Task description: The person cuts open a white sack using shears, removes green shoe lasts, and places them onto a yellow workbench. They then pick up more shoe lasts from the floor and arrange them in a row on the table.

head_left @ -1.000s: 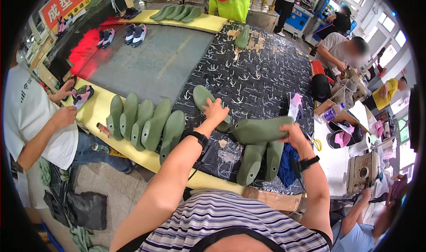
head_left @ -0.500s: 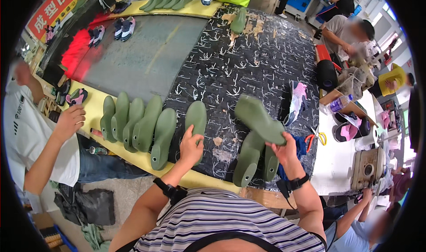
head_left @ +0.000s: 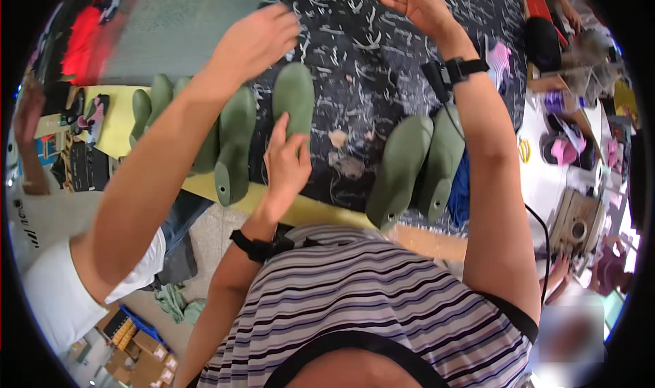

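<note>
My left hand (head_left: 286, 161) is closed around the lower end of a green shoe last (head_left: 293, 91), which lies on the dark, white-streaked table mat. My right hand (head_left: 416, 4) reaches far forward over the mat, fingers stretched out, holding nothing. Two more green lasts, a near one (head_left: 401, 166) and its neighbour (head_left: 443, 159), rest side by side below my right forearm. Left of my left hand, another green last (head_left: 235, 142) ends a row along the yellow table edge. A co-worker's forearm partly hides that row.
The co-worker's blurred hand (head_left: 263, 40) crosses in from the left, above my left hand. A striped pink and white shoe (head_left: 499, 64) sits beyond my right wrist. On a white side table are dark and pink shoes (head_left: 563, 142) and a beige machine (head_left: 578, 217).
My right hand has let go of the green last it held and moved forward; that last is out of sight. The co-worker's arm has reached in over the row. The whole view has shifted.
</note>
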`<state>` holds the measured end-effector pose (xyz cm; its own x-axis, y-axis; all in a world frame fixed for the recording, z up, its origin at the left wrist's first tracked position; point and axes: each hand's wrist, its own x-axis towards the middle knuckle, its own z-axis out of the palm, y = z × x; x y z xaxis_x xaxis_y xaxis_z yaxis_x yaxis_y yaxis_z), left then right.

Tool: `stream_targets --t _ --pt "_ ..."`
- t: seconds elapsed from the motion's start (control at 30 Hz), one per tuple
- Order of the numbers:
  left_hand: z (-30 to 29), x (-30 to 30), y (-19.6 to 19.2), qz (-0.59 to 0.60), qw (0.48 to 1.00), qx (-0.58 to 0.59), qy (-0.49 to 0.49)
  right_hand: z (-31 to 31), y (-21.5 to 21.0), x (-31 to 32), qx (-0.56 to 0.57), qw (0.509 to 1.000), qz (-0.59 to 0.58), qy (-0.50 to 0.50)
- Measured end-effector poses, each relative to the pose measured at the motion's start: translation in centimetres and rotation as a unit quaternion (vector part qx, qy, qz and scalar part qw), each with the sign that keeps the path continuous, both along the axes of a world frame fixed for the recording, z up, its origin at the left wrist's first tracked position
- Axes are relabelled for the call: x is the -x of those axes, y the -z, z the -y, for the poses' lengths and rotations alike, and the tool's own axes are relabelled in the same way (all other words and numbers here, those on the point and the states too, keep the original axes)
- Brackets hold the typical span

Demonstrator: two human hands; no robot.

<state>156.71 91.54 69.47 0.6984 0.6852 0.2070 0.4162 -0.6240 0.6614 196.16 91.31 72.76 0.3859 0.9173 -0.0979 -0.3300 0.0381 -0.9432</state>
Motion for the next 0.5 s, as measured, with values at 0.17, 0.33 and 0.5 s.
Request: stream_targets --t 0.17,0.33,0.5 --pt "-0.4 -0.1 1.6 -0.025 0.999 -0.030 0.018 14.1 -2.8 7.9 0.202 0.918 0.339 0.045" --pt "-0.1 0.9 0.6 -0.041 0.999 -0.004 0.018 26.8 -2.5 18.6 0.439 0.711 0.548 0.040" --pt "1.2 3.9 0.8 -0.031 0.997 -0.043 0.048 29.7 -1.2 24.8 0.478 0.713 0.506 0.087"
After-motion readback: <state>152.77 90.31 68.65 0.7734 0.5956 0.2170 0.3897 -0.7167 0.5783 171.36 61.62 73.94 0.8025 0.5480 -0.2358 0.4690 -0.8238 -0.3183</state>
